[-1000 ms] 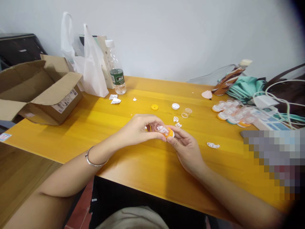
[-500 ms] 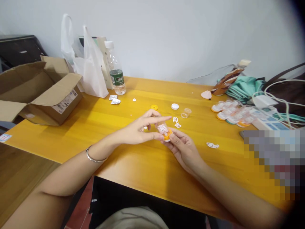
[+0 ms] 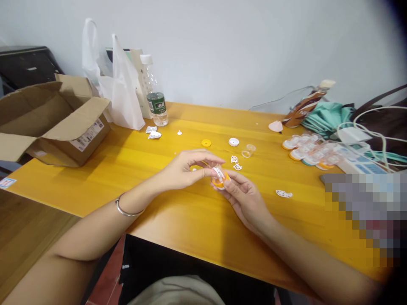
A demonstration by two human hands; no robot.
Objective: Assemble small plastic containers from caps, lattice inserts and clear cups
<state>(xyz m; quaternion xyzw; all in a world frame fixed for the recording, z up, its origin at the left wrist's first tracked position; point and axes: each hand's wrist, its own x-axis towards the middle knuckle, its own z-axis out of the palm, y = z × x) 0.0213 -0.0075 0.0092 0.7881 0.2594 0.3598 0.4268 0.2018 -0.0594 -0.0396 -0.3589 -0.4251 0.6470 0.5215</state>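
Observation:
A small toy capsule (image 3: 219, 178) with an orange base, a clear top and white pieces inside is held up over the table. My right hand (image 3: 246, 192) grips its orange base between thumb and fingers. Around the clear top, the thumb and fingers of my left hand (image 3: 187, 169) are closed. Just beyond lie two white lattice pieces (image 3: 234, 159), a clear cup (image 3: 250, 148), a white round cap (image 3: 234, 142) and a yellow disc (image 3: 206, 143). Another white lattice piece (image 3: 283, 193) rests to the right of my right hand.
An open cardboard box (image 3: 92, 142), white plastic bag (image 3: 127, 99) and water bottle (image 3: 157, 106) stand at left. Several similar capsules (image 3: 305, 148) lie at right, near a brown bottle (image 3: 302, 106), green cloth (image 3: 327, 117), cables and a power strip (image 3: 362, 159). Foil scraps (image 3: 154, 135) lie near the bottle.
My left index finger, stretched out past the capsule before, has drawn back and bent over its top. The left thumb has moved up from the base onto the clear part, and the capsule has tilted.

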